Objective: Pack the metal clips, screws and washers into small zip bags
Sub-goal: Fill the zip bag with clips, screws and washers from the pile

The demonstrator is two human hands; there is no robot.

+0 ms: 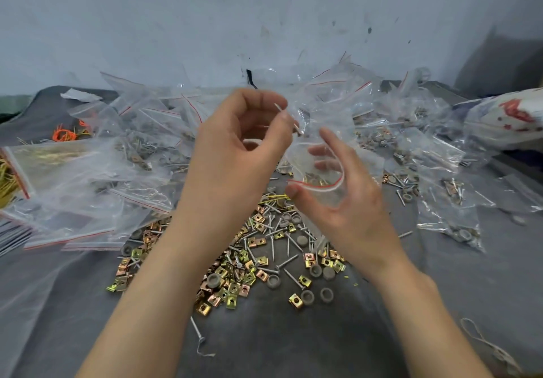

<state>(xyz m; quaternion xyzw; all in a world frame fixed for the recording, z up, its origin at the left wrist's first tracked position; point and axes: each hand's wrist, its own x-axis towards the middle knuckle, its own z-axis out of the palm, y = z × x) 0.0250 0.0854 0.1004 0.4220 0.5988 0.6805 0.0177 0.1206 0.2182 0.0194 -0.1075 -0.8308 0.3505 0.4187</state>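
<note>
**Bag held open, screws pinched above it**

Head view: the right hand (346,198) holds a small clear zip bag (318,169) with a red strip along its mouth, thumb on the near lip and fingers curled behind the far side, so the mouth stands open. The left hand (235,148) is raised just beside it, fingers closed around thin screws (286,114) whose tips stick out toward the bag; how many it holds is hard to tell, as they are small and partly hidden by the fingers. Something yellowish lies in the bottom of the bag, blurred by the plastic.

Below both hands, on the dark grey cloth (293,333), lies a loose pile of gold-coloured metal clips (232,286), long screws and round grey washers (316,270). One screw (196,330) lies apart, nearer the person. Behind and to both sides sit heaps of filled bags (435,142) and empty bags (97,178). Orange bands (63,134) lie far left.
</note>
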